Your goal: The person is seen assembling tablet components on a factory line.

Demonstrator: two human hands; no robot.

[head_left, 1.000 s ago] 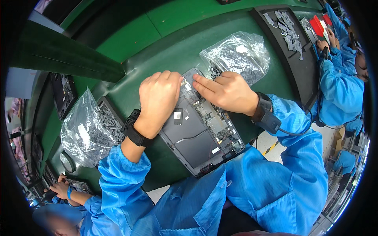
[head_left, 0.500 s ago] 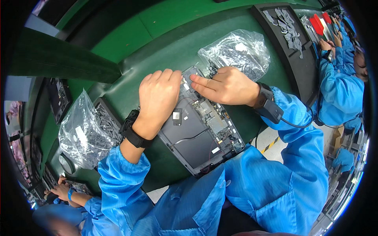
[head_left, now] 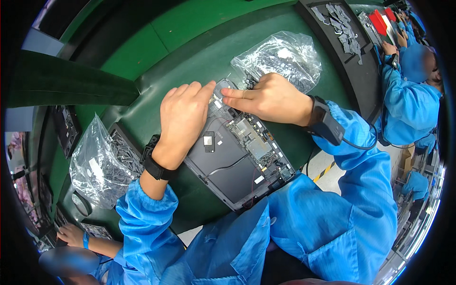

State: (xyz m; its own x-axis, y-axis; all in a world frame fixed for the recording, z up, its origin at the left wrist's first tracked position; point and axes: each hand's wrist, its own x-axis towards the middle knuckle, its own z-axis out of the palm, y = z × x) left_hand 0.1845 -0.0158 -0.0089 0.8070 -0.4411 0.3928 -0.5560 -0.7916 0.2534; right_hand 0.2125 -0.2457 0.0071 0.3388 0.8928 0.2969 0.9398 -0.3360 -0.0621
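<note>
An opened dark tablet-like device [head_left: 223, 161] lies tilted on the green bench before me, its inside up. A circuit board [head_left: 256, 142] runs along its right side, with thin wires beside it. A small black part with a pale square [head_left: 208, 141] rests on the bare panel. My left hand [head_left: 184, 114] is at the device's far left edge, fingers curled in; what they hold is hidden. My right hand [head_left: 268, 100] lays its stretched index and middle fingers on the far corner, the other fingers folded under. Both hands are close together there.
A clear bag of small dark parts [head_left: 280, 59] lies beyond my right hand, another clear bag [head_left: 97, 171] at left. A black tray [head_left: 327, 57] with grey pieces stands far right. Co-workers in blue sit on both sides. A dark green post [head_left: 71, 80] rises at far left.
My hands and the device appear shifted slightly left in the picture, as do the bags and tray. Both hands stay at the far corner. A co-worker's hand at lower left has moved.
</note>
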